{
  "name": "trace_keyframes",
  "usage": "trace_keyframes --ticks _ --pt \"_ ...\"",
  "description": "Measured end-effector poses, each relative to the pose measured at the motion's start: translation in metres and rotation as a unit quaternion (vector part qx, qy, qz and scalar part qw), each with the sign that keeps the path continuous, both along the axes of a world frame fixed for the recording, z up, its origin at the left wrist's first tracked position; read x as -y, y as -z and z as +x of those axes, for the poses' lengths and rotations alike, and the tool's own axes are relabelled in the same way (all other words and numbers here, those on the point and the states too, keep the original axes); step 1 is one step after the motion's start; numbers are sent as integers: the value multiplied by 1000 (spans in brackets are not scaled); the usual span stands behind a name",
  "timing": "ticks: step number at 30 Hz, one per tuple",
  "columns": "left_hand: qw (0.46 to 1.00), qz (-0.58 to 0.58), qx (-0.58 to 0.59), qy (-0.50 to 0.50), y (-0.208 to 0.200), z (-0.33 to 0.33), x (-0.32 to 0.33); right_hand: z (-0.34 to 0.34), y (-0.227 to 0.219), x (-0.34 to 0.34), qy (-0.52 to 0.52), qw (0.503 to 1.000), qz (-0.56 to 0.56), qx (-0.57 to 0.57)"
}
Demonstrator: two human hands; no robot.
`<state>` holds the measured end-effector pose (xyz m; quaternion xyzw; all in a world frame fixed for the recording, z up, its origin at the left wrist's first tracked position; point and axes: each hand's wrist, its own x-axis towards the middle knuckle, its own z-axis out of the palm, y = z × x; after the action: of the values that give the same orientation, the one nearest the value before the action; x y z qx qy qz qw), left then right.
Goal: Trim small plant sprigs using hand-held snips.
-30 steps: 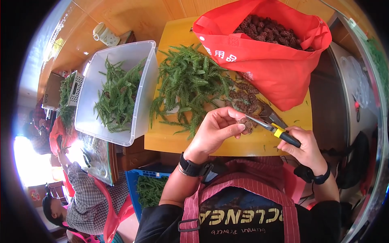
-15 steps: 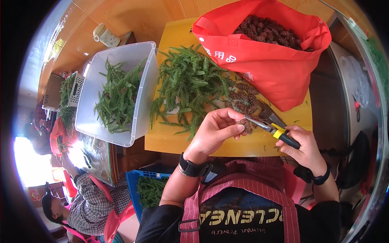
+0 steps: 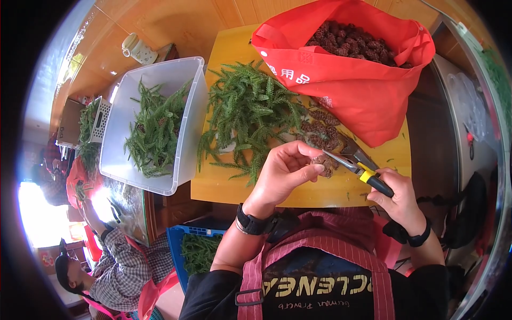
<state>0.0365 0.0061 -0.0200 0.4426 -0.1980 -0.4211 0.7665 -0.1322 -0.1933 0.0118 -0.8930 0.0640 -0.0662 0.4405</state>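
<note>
Over the front of the yellow table, my left hand pinches a small brown pine cone between thumb and fingers. My right hand grips the black-and-yellow handles of long-nose pliers. The metal tips of the pliers point left, right by the cone; whether they touch it I cannot tell. Just beyond my hands, several loose pine cones lie on the table. To their left spreads a heap of green artificial fir sprigs.
A red bag full of pine cones stands at the back right. At left is a clear plastic bin holding more sprigs; below it, a blue crate of greenery. A person in a checked shirt works at the lower left.
The pliers' tips and my right hand have shifted very slightly. My left hand keeps its pinch on the pine cone, almost unmoved.
</note>
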Motion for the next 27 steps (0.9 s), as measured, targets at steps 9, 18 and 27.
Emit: trace_keyframes --ticks 9,18,27 --pt "804 108 546 -207 -8 -12 10 0 0 -13 45 998 -49 22" --pt "999 -3 -34 21 -8 0 14 0 3 -15 63 994 -69 54" --pt "902 5 364 -232 -7 -14 27 1 12 -14 87 995 6 41"
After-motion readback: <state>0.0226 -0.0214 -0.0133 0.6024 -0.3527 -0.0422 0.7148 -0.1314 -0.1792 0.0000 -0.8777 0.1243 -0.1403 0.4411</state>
